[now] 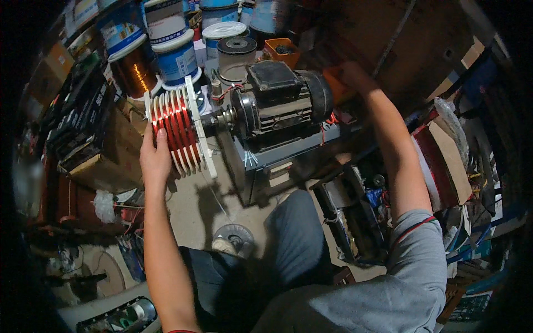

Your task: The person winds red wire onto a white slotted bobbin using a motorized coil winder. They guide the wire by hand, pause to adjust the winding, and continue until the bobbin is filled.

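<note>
Recorder: Readings from the far left, please.

Operator: From my remote station: cardboard box (108, 150) at the left, then a copper-coloured wire spool (133, 72) behind my working area. My left hand (155, 158) is at the near left side of the coil former (180, 130), thumb against its discs. Contact looks likely; whether the fingers are clenched or merely resting, I cannot tell.

Recorder: Where does the former sit, and how far along is it?

Operator: Out beyond the left end of the counter (302, 152), in line with the shaft of the dark motor (286, 108), which stands on top. Done: red wire (172, 119) lies wound in several grooves between the pale discs. My judgement: the winding is well advanced. Left: the coils are on the former, none taken off that I can see. I cannot tell whether every groove is full; the far side is hidden.

Recorder: And the right side?

Operator: My right arm reaches past the motor. The right hand (355, 75) is dim and blurred, beside or over an orange container (335, 83). I cannot tell whether it is released or grasping something, so I log no hold there. Farther right, a torn cardboard carton (448, 158) stands well apart from the former.
</note>
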Available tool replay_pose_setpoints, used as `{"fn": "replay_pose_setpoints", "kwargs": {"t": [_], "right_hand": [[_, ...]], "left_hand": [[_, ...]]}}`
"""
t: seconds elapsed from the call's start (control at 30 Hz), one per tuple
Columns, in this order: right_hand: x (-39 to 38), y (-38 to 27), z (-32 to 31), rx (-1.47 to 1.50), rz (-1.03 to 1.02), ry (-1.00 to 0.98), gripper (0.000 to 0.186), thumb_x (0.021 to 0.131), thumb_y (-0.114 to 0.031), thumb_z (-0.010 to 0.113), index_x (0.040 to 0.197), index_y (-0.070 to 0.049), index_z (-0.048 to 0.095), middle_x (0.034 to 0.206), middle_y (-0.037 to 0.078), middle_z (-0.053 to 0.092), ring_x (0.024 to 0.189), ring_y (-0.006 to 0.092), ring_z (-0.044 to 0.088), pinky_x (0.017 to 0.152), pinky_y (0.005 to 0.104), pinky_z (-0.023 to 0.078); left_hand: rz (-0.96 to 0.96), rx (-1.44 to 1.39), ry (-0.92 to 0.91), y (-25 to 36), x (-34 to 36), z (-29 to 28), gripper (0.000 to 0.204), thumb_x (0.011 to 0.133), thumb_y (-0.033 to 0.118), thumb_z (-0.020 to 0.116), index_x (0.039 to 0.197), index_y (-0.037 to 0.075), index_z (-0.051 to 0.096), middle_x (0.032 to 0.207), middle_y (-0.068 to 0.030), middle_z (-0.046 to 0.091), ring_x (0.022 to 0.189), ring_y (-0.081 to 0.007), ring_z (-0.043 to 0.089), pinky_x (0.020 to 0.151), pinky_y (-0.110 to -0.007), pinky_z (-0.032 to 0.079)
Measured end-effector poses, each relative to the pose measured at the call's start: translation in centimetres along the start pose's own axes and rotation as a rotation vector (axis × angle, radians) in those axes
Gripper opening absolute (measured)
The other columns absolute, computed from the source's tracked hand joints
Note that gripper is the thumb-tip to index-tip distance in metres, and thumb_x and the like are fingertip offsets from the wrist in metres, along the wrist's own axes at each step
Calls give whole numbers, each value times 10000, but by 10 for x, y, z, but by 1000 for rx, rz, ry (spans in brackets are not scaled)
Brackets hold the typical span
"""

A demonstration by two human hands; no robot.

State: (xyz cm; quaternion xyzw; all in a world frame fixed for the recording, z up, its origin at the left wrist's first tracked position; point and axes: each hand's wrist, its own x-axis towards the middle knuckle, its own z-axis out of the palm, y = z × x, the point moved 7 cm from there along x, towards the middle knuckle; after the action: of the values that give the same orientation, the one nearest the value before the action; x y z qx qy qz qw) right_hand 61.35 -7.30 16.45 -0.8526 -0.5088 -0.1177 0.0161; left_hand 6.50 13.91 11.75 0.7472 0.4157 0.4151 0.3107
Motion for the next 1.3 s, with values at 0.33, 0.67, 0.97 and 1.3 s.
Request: {"fn": "replay_pose_setpoints", "kwargs": {"t": [0.33, 0.67, 0.97, 1.3], "right_hand": [[21, 9, 6, 139, -37, -14, 449, 852, -342, 616, 1136, 5, 589, 942, 264, 645, 798, 411, 630, 703, 477, 496], [25, 1, 10, -43, 13, -80, 285, 808, -210, 606, 985, 3, 673, 922, 248, 658, 799, 385, 645, 708, 481, 510], [33, 0, 31, -245, -83, -207, 237, 816, -167, 575, 931, 3, 694, 946, 234, 664, 848, 369, 657, 755, 456, 521], [21, -11, -7, 81, -49, 139, 394, 796, -230, 613, 1145, -51, 591, 962, 208, 669, 859, 339, 647, 798, 422, 494]], "left_hand": [[-9, 15, 11, 1, 0, -1, 466, 954, 301, 480, 1339, 39, 458, 1180, -227, 595, 1103, -310, 577, 930, -357, 423], [-50, 34, -20, 5, -3, -3, 470, 968, 297, 472, 1344, 15, 449, 1235, -188, 575, 1123, -243, 555, 968, -325, 392], [-71, 39, -19, 0, -2, -5, 473, 965, 289, 477, 1347, 13, 446, 1226, -192, 580, 1110, -228, 559, 960, -319, 398], [-44, 36, 2, -9, -1, -9, 480, 963, 297, 487, 1338, 1, 449, 1216, -189, 586, 1099, -221, 561, 956, -316, 401]]}}
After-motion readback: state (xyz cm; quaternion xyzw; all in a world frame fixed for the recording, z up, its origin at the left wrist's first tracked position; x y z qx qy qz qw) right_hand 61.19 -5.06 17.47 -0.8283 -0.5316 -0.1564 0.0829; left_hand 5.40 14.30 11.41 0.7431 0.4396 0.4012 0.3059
